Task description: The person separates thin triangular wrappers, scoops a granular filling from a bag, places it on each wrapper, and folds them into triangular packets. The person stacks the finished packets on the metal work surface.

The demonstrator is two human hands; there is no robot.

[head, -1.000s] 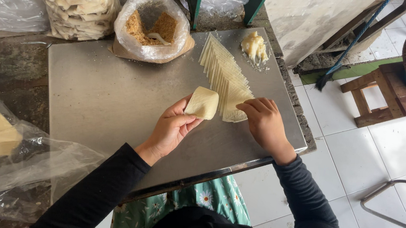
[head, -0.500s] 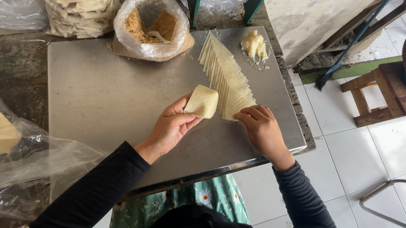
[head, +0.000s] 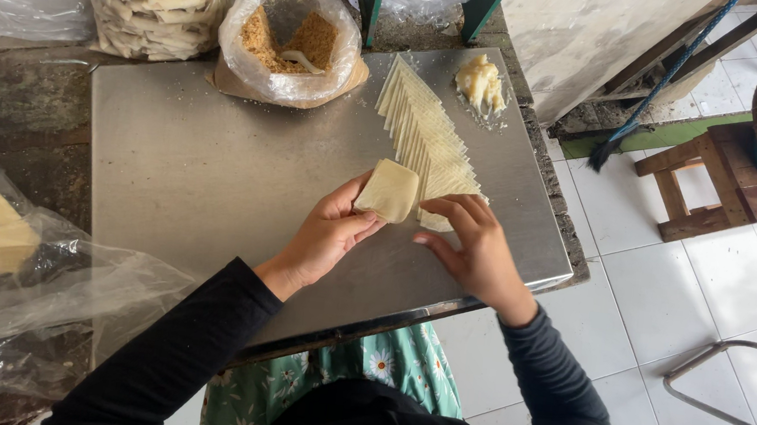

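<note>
left hand (head: pixel 324 235) pinching one square dough wrapper (head: pixel 388 190); right hand (head: pixel 473 246) half-open, fingertips on fanned wrapper row (head: pixel 426 138) | lift singly; don't tear

A small food-making stall or home kitchen: a steel-topped desk (head: pixel 213 176) under the left hand (head: pixel 324 235), fanned dough wrappers (head: pixel 429 133) beside it, bagged filling (head: pixel 289 39) beyond, tiled floor (head: pixel 669 299).
</note>
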